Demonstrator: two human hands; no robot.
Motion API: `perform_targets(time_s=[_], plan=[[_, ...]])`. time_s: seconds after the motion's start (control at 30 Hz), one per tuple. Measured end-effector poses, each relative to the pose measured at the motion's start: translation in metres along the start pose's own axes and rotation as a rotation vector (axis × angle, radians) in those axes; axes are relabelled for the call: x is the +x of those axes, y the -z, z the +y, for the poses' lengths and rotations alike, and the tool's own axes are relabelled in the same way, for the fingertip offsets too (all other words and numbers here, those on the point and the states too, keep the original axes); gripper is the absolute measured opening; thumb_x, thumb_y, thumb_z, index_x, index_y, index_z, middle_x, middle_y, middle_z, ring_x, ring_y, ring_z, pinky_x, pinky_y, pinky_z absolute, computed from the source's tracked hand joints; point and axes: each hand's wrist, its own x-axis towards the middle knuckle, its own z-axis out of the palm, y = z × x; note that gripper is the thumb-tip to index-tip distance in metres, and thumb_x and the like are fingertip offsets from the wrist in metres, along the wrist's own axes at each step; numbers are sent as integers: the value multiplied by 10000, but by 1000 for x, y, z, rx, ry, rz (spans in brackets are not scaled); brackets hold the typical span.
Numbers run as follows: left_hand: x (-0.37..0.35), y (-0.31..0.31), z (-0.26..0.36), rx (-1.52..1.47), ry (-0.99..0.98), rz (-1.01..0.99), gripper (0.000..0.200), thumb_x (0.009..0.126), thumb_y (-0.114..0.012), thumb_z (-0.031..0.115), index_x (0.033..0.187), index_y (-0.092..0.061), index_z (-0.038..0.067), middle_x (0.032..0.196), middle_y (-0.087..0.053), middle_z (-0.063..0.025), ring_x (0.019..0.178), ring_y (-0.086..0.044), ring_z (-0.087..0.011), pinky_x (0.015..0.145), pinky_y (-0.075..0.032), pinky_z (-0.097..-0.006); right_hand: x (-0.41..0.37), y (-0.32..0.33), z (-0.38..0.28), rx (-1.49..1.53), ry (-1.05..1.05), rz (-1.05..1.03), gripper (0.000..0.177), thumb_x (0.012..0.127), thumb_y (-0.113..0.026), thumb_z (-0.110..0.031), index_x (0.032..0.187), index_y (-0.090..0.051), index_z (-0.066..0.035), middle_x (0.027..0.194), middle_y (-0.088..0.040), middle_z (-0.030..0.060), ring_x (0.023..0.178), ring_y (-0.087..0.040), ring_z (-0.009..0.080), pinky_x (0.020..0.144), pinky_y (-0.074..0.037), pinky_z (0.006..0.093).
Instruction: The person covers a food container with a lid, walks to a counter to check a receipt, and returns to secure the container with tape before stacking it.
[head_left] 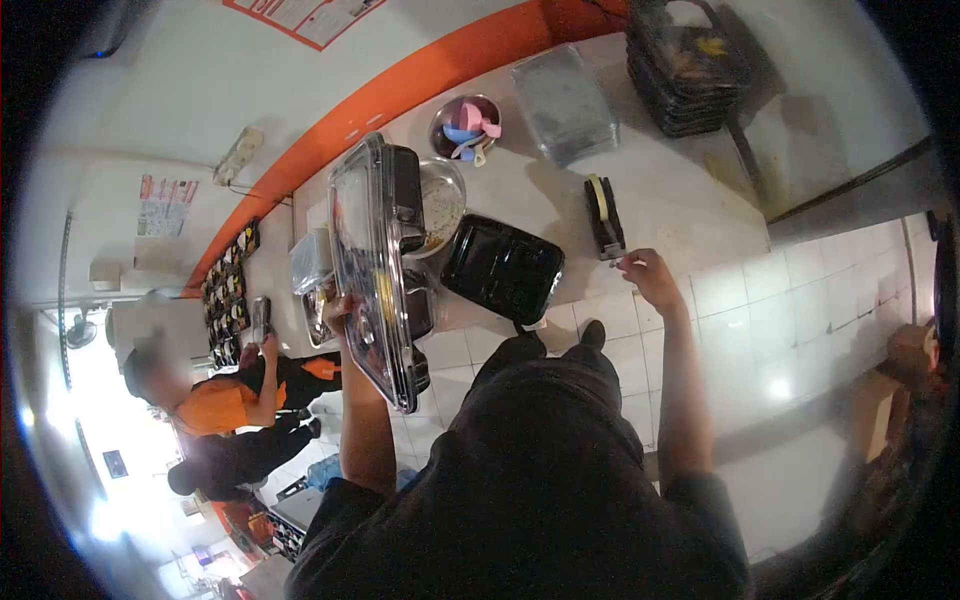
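My left hand (345,312) grips a black meal tray with a clear lid (385,270), held up on its edge above the counter. Yellowish food shows dimly through the lid. At the near end of a black tape dispenser (603,215), my right hand (652,280) has its fingertips pinched on the tape; the strip itself is barely visible. A black compartment tray (503,268) without a lid lies on the counter between my hands. Behind the held tray, a round metal bowl (443,205) is partly hidden.
A small metal bowl (490,104) holds pink and blue scoops. Clear lids (567,105) are stacked farther back, and filled black trays (688,70) stand piled at the far right of the counter (545,190). Two people, one in an orange shirt (215,405), stand at the left.
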Motion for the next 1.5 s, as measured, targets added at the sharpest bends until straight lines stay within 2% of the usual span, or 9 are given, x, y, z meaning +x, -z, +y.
perform_targets(time_s=[0.3, 0.47, 0.63, 0.83, 1.1, 1.13, 1.3, 1.4, 1.5], plan=[[-5, -2, 0, -39, 15, -9, 629, 756, -693, 165, 1280, -487, -115, 1148, -625, -272, 957, -672, -382, 856, -564, -481, -13, -17, 31, -944, 285, 181, 117, 852, -628, -57, 917, -646, 39, 930, -598, 239, 964, -581, 392, 786, -519, 441], [-10, -3, -6, -134, 48, -18, 599, 769, -687, 139, 1272, -488, -117, 1128, -638, -262, 938, -683, -375, 835, -576, -472, -66, -76, -194, -126, 261, -149, 88, 881, -674, -67, 918, -662, 13, 931, -565, 115, 861, -596, 245, 708, -497, 326], [-1, -17, -11, -226, 135, -66, 568, 782, -681, 113, 1263, -489, -120, 1107, -651, -252, 919, -693, -368, 813, -587, -462, -94, -123, -317, -231, 687, -368, 100, 871, -693, -86, 917, -648, -9, 910, -525, 113, 830, -577, 261, 708, -481, 366], [-7, -30, -22, -124, 118, 182, 542, 768, -658, 114, 1246, -517, -100, 1137, -644, -238, 963, -677, -353, 850, -574, -453, -87, -155, -330, -358, 741, -333, 147, 851, -729, -101, 830, -622, -4, 847, -475, 106, 746, -531, 241, 659, -443, 328], [-29, 35, -28, -126, 202, 40, 605, 775, -669, 180, 1272, -494, -117, 1154, -630, -236, 1002, -654, -334, 909, -523, -424, -66, -187, -272, 31, 621, -482, 379, 786, -824, -269, 693, -552, -21, 702, -464, 79, 633, -521, 195, 574, -401, 330], [-30, 0, -29, -61, 210, 140, 606, 772, -672, 176, 1269, -492, -119, 1140, -632, -231, 1003, -653, -331, 907, -524, -421, -61, -185, -263, -29, 763, -481, 337, 796, -822, -229, 753, -563, -19, 725, -493, 42, 642, -528, 139, 583, -401, 291], [-21, -39, -36, -176, 279, 23, 595, 764, -683, 94, 1306, -494, -61, 1118, -643, -214, 1019, -653, -333, 911, -532, -413, -69, -154, -228, 330, 116, -675, 346, 900, -730, -234, 1120, -563, -25, 1005, -618, 71, 879, -628, 147, 723, -510, 296], [0, -36, -55, 207, 522, 227, 570, 787, -706, -8, 1317, -498, -15, 1167, -625, -154, 1030, -642, -268, 951, -502, -379, -81, -116, -186, 809, -89, -388, 508, 977, -619, -272, 1364, -438, 3, 1161, -607, 117, 1029, -622, 171, 839, -516, 327], [48, -65, -128, 499, 420, 6, 510, 819, -775, 95, 1265, -540, 19, 1093, -658, -73, 996, -636, -183, 865, -504, -322, -99, -67, -182, 479, -59, -151, 612, 1021, -525, -302, 1482, -282, 20, 1224, -594, 123, 1108, -594, 174, 914, -487, 333]])
